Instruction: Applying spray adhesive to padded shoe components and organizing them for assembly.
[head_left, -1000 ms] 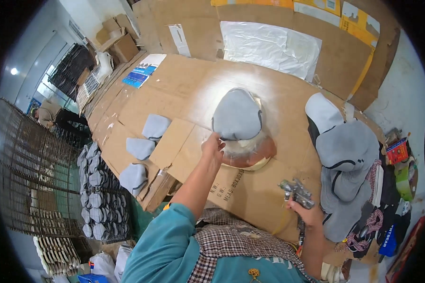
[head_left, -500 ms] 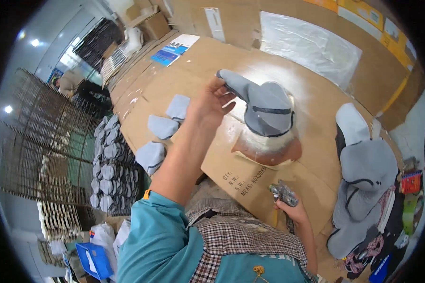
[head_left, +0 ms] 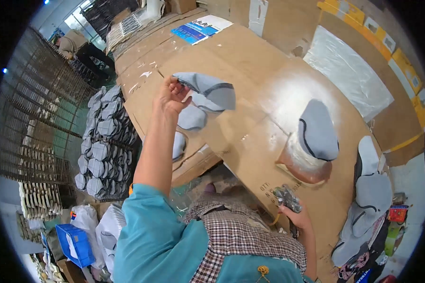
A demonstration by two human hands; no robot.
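Note:
My left hand [head_left: 174, 94] pinches the edge of a grey, curved fabric piece with a black strip [head_left: 217, 92], lifted at the left part of the cardboard-covered table. Just below it are more grey fabric pieces [head_left: 192, 118], one of them partly hidden by my forearm. My right hand [head_left: 295, 216] is wrapped around a metal spray gun [head_left: 287, 198] near the table's front edge. Another grey fabric piece with a black strip [head_left: 320, 129] rests on a reddish-brown support [head_left: 304, 172] whose upper part is coated white.
White overspray [head_left: 293, 92] marks the cardboard around the support. Grey pieces are piled [head_left: 373, 191] at the right. Racks of grey pieces [head_left: 104, 141] stand left, beside wire mesh [head_left: 42, 104]. A blue bin [head_left: 75, 245] sits lower left. Another person [head_left: 80, 49] bends far back left.
My left hand has carried the held grey piece leftward from the support to above the loose pieces. One grey piece stays on the support. The view has shifted; my right hand still grips the spray gun.

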